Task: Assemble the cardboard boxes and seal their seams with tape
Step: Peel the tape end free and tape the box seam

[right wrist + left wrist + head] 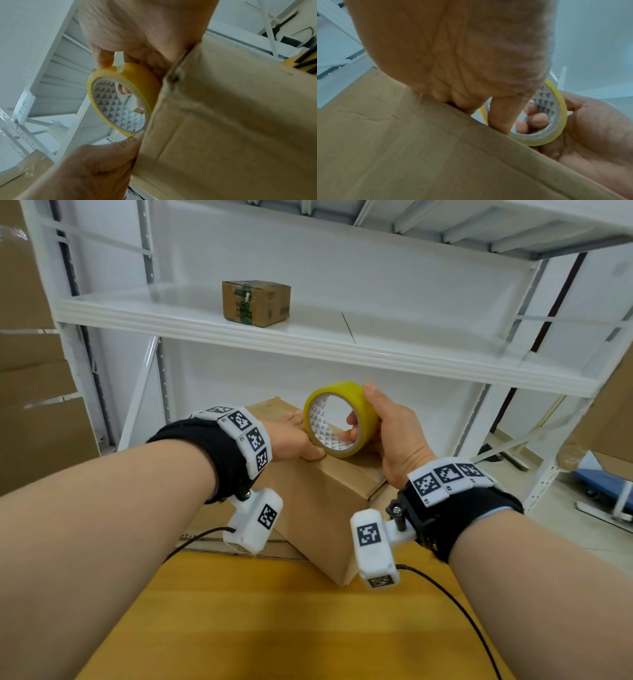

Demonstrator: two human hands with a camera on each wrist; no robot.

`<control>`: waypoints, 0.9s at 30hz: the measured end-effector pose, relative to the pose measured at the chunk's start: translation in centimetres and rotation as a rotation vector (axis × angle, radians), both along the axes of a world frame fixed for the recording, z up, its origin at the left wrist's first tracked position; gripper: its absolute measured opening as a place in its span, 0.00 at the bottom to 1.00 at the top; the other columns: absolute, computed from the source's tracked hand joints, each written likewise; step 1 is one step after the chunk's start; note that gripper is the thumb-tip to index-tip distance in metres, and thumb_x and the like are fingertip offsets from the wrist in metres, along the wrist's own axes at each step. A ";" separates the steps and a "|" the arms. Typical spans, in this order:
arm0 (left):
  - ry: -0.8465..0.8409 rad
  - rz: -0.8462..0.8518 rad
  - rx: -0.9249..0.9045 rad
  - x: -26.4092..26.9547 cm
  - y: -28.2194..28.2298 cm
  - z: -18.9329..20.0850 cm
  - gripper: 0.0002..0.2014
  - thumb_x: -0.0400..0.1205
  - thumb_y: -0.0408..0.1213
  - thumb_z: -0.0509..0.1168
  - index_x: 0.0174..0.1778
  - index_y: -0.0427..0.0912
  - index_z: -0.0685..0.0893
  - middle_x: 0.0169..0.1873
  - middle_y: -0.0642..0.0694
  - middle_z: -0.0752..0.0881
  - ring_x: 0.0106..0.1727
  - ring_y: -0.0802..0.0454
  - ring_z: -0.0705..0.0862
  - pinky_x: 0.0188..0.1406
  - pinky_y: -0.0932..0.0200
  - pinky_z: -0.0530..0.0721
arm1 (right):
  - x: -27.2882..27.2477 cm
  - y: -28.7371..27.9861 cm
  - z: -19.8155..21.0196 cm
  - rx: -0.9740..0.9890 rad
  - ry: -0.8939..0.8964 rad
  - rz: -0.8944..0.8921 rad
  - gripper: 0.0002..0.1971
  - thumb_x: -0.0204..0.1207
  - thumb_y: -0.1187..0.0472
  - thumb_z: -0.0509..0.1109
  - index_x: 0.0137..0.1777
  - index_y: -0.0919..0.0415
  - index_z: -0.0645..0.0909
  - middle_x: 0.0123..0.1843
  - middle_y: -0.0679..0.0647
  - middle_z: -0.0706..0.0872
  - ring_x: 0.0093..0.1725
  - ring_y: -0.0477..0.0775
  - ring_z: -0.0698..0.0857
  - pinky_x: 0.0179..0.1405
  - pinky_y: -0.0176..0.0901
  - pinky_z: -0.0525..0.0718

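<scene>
One white shelving unit (pixel 308 337). One yellow table (pixel 274 611). Two cardboard boxes: large box (pixel 325 508) on the table edge, small taped box (pixel 256 302) on the shelf. One yellow tape roll (pixel 342 419), just above the large box. Right hand (pixel 394 433) grips it, fingers through the core. Left hand (pixel 291 440) rests on the box top, thumb at the roll; curl unclear.
</scene>
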State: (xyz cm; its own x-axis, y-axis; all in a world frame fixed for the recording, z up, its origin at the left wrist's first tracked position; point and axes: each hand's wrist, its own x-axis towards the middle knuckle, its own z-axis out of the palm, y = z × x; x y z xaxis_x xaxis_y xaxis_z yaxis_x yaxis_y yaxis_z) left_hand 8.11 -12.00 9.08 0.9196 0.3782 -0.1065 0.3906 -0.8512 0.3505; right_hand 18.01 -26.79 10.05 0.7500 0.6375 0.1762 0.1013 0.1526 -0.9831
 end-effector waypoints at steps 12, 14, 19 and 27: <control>-0.010 0.003 0.060 -0.3 -0.7 0.2 0.31 0.87 0.49 0.55 0.85 0.48 0.51 0.85 0.46 0.45 0.85 0.50 0.41 0.83 0.50 0.41 | 1.1 -1.7 0.1 -0.074 -0.028 0.079 0.24 0.85 0.47 0.65 0.62 0.70 0.85 0.49 0.66 0.92 0.44 0.57 0.92 0.42 0.42 0.89; 0.000 -0.002 0.070 -0.2 -0.9 0.3 0.32 0.87 0.49 0.55 0.85 0.47 0.51 0.85 0.46 0.45 0.85 0.49 0.41 0.83 0.50 0.41 | 1.3 -2.0 -0.1 -0.110 -0.076 0.098 0.23 0.84 0.46 0.65 0.60 0.66 0.86 0.51 0.63 0.92 0.52 0.59 0.92 0.52 0.45 0.90; 0.015 0.029 0.065 -0.3 -1.3 0.6 0.33 0.86 0.50 0.56 0.85 0.47 0.51 0.85 0.46 0.46 0.85 0.48 0.42 0.83 0.49 0.42 | 1.1 -1.6 0.3 -0.083 -0.137 -0.001 0.21 0.80 0.45 0.70 0.54 0.65 0.88 0.51 0.63 0.91 0.52 0.62 0.90 0.58 0.56 0.89; 0.091 0.115 0.163 -1.0 -3.4 1.6 0.35 0.88 0.50 0.52 0.85 0.37 0.45 0.84 0.41 0.42 0.85 0.47 0.42 0.82 0.51 0.46 | 1.6 -2.2 0.6 -0.008 -0.171 -0.204 0.21 0.61 0.38 0.71 0.31 0.59 0.80 0.30 0.58 0.78 0.34 0.58 0.75 0.40 0.55 0.80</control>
